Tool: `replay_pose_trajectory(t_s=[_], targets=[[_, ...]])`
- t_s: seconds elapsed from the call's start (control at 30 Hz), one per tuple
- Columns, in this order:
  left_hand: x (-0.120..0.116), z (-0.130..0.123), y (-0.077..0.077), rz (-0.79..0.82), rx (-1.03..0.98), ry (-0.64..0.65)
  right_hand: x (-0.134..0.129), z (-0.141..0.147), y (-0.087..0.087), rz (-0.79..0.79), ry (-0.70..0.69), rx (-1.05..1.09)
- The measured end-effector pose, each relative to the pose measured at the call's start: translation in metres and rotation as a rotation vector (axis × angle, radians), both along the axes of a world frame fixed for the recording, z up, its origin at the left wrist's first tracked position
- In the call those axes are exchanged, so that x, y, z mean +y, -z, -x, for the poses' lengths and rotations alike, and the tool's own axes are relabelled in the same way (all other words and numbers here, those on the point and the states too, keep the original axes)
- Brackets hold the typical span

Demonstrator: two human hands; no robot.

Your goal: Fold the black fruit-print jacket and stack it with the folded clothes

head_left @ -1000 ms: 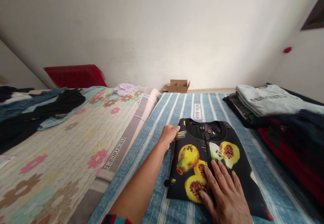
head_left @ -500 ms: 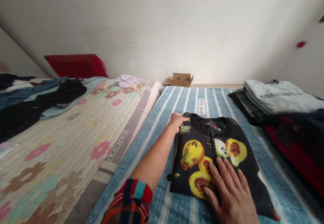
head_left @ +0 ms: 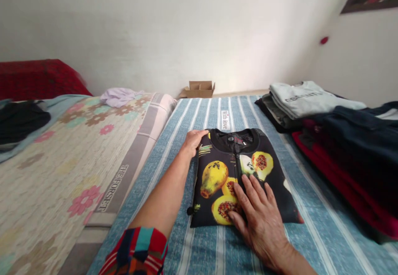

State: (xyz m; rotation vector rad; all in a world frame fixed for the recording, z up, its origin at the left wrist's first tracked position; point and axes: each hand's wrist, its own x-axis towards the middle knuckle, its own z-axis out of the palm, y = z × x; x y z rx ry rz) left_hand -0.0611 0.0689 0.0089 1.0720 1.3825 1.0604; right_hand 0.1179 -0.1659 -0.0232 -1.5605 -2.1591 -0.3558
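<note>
An open brown cardboard box (head_left: 200, 89) with a divider stands by the wall, past the far edge of the blue-and-white striped bed cover (head_left: 174, 159); its contents are too small to tell. The folded black garment with yellow papaya prints (head_left: 230, 175) lies on the cover. The left hand (head_left: 194, 139) grips its collar-end corner between thumb and fingers; the right hand (head_left: 259, 217) rests flat and open on its front, fingers slightly spread.
</note>
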Motion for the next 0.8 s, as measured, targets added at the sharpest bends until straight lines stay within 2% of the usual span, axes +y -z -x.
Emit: replay_pose_trajectory(t_s=[0.13, 0.37, 0.47, 0.63, 0.7, 0.8], targets=[[0.006, -0.005, -0.002, -0.006, 0.038, -0.025, 0.001, 0.003, -0.005, 0.043, 0.022, 0.059], [0.008, -0.014, -0.003, -0.046, 0.15, -0.157, 0.002, 0.003, -0.009, 0.109, 0.017, 0.107], [0.007, -0.014, -0.008, -0.025, 0.153, -0.13, 0.004, 0.001, -0.011, 0.142, -0.008, 0.12], [0.019, -0.016, -0.021, 0.141, 0.115, -0.036, 0.007, -0.002, -0.016, 0.188, -0.038, 0.176], [0.025, -0.019, -0.023, 0.16, 0.137, -0.044, 0.008, -0.002, -0.018, 0.198, -0.042, 0.2], [0.031, -0.023, -0.02, 0.106, 0.207, -0.092, 0.008, -0.001, -0.021, 0.204, -0.041, 0.228]])
